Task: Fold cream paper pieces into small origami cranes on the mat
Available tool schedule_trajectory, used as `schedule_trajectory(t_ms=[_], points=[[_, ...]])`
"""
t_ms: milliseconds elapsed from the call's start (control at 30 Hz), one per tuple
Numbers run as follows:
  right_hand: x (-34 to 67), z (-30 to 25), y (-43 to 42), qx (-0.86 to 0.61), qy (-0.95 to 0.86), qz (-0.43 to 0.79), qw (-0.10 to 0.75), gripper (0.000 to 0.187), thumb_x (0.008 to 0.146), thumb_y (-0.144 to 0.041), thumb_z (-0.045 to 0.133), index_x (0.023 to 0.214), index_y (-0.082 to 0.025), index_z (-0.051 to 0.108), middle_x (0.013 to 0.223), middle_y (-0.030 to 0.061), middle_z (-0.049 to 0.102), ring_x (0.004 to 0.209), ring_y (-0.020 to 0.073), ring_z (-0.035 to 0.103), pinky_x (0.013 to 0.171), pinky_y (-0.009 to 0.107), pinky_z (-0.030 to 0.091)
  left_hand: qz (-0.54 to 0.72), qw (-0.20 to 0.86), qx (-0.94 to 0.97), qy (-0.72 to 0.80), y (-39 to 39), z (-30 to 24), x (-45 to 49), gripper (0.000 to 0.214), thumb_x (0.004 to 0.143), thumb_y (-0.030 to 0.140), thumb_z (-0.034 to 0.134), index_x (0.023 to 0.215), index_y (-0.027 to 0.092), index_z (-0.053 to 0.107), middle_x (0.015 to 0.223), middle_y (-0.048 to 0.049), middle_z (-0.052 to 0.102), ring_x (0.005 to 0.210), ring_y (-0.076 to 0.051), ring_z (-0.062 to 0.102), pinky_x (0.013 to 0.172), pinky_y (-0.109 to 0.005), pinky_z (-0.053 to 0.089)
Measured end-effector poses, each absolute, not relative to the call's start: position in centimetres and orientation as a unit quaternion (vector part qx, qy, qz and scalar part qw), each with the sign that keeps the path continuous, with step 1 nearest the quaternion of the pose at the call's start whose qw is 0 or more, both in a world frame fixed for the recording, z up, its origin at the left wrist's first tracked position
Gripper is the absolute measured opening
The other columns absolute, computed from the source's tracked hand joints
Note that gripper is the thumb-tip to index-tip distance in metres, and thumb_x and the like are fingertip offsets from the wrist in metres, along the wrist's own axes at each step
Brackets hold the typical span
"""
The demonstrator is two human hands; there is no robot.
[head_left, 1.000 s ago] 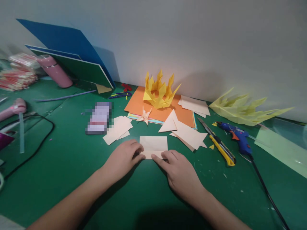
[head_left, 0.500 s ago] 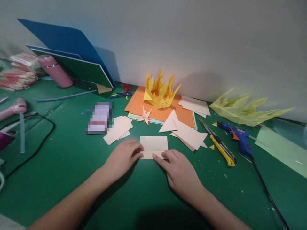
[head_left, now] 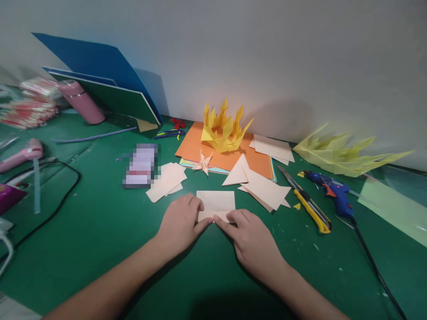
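Note:
A small cream-coloured sheet of paper point(head_left: 218, 201) lies flat on the green table, with a crease across it and its lower strip folded. My left hand point(head_left: 183, 218) holds its left side, fingers at the edge and thumb stretched along the bottom fold. From the right, my right hand point(head_left: 253, 231) grips the lower right corner, its thumb pressing near the middle of the bottom edge. Both thumb tips almost meet there. Just beyond lie loose cream paper pieces point(head_left: 168, 180), a folded paper triangle point(head_left: 237, 171) and more paper pieces point(head_left: 267, 189).
A yellow paper crown point(head_left: 225, 129) stands on orange paper point(head_left: 190, 142), near a small paper star point(head_left: 204, 162). Rightward lie a yellow cutter point(head_left: 310, 206), a blue glue gun point(head_left: 336, 193) with its cord, and a pale yellow paper piece point(head_left: 340, 155). A phone point(head_left: 142, 164) is left.
My left thumb has slid right along the bottom edge to near my right thumb. The right hand stays nearly in place, and the view has shifted slightly.

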State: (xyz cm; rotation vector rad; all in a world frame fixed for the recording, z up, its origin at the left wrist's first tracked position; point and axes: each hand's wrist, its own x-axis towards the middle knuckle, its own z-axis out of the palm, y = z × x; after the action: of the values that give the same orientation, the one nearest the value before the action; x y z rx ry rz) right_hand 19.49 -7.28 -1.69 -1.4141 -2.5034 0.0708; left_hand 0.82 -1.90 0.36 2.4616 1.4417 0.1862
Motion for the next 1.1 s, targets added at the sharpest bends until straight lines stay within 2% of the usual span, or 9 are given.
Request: schedule_trajectory(t_ms=[333,433,533,633,733,800,867,967,1100], points=[[19.7,-1.7,-7.0,-0.486,-0.856,0.029,0.171,0.044,0.079,-0.001,0.043,0.114,-0.018,0.064,0.086,0.0108,0.06,0.078,0.0215,0.05,0.066,0.032,0.043,0.059,0.236,0.844,0.478,-1.5,0.9,-0.2,0.01,0.084,0.019,0.053,0.094,0.017,0.052,0.088,-0.0038,0.056,0.089,-0.021,0.053,0.077,-0.035,0.045],[20.1,-2.0,-6.8,-0.484,-0.85,0.035,0.206,0.04,0.08,-0.001,0.041,0.107,-0.016,0.067,0.086,0.0108,0.062,0.079,0.0214,0.053,0.066,0.033,0.046,0.075,0.267,0.84,0.466,-1.4,1.1,-0.7,0.015,0.083,0.011,0.048,0.095,0.017,0.053,0.095,-0.0048,0.056,0.093,-0.02,0.052,0.082,-0.036,0.044],[20.4,-2.3,-6.7,-0.482,-0.836,0.046,0.26,0.035,0.082,-0.002,0.039,0.092,-0.016,0.069,0.085,0.0097,0.065,0.079,0.0206,0.056,0.068,0.032,0.049,0.079,0.296,0.835,0.457,-1.3,1.2,-0.9,0.024,0.081,0.004,0.044,0.096,0.019,0.056,0.096,-0.0039,0.055,0.092,-0.018,0.053,0.08,-0.033,0.045],[20.6,-2.6,-6.6,-0.479,-0.818,0.059,0.312,0.031,0.081,-0.001,0.039,0.077,-0.015,0.066,0.085,0.0089,0.067,0.082,0.0201,0.059,0.072,0.032,0.05,0.073,0.305,0.836,0.449,-1.2,1.3,-0.9,0.029,0.082,0.005,0.042,0.092,0.021,0.063,0.09,-0.0031,0.053,0.089,-0.018,0.054,0.078,-0.033,0.045],[20.6,-2.6,-6.3,-0.49,-0.796,0.084,0.345,0.028,0.079,-0.002,0.039,0.072,-0.017,0.061,0.084,0.0082,0.065,0.082,0.0203,0.059,0.071,0.033,0.05,0.085,0.287,0.835,0.461,-1.4,1.0,-0.6,0.025,0.083,0.012,0.043,0.087,0.021,0.066,0.084,-0.0024,0.048,0.081,-0.018,0.054,0.075,-0.034,0.046],[20.6,-2.7,-6.1,-0.514,-0.773,0.095,0.359,0.023,0.079,-0.005,0.041,0.076,-0.019,0.059,0.088,0.0085,0.063,0.086,0.0214,0.059,0.075,0.036,0.05,0.107,0.268,0.831,0.476,-1.5,0.7,-0.3,0.016,0.082,0.017,0.047,0.084,0.02,0.063,0.084,-0.0021,0.045,0.078,-0.018,0.053,0.073,-0.035,0.047],[20.7,-2.8,-5.9,-0.545,-0.745,0.089,0.374,0.019,0.08,-0.01,0.045,0.089,-0.02,0.058,0.099,0.0103,0.061,0.098,0.0247,0.057,0.083,0.041,0.049,0.146,0.259,0.821,0.488,-1.7,0.4,-0.1,0.008,0.078,0.017,0.053,0.086,0.019,0.056,0.091,-0.0031,0.045,0.085,-0.019,0.053,0.078,-0.038,0.047],[20.8,-3.0,-5.7,-0.562,-0.724,0.105,0.385,0.038,0.079,-0.014,0.048,0.117,-0.021,0.047,0.122,0.0132,0.053,0.118,0.0277,0.049,0.095,0.048,0.043,0.196,0.277,0.8,0.494,-1.8,0.0,0.1,0.026,0.074,0.011,0.056,0.095,0.021,0.045,0.11,-0.0062,0.043,0.103,-0.022,0.05,0.089,-0.041,0.045],[21.0,-3.3,-5.6,-0.556,-0.705,0.205,0.389,0.057,0.082,-0.014,0.046,0.136,-0.023,0.029,0.133,0.0127,0.048,0.122,0.0247,0.048,0.1,0.045,0.041,0.208,0.275,0.798,0.494,-1.8,-0.3,0.1,0.032,0.074,0.009,0.057,0.1,0.022,0.041,0.129,-0.0103,0.033,0.126,-0.028,0.034,0.098,-0.048,0.038]])
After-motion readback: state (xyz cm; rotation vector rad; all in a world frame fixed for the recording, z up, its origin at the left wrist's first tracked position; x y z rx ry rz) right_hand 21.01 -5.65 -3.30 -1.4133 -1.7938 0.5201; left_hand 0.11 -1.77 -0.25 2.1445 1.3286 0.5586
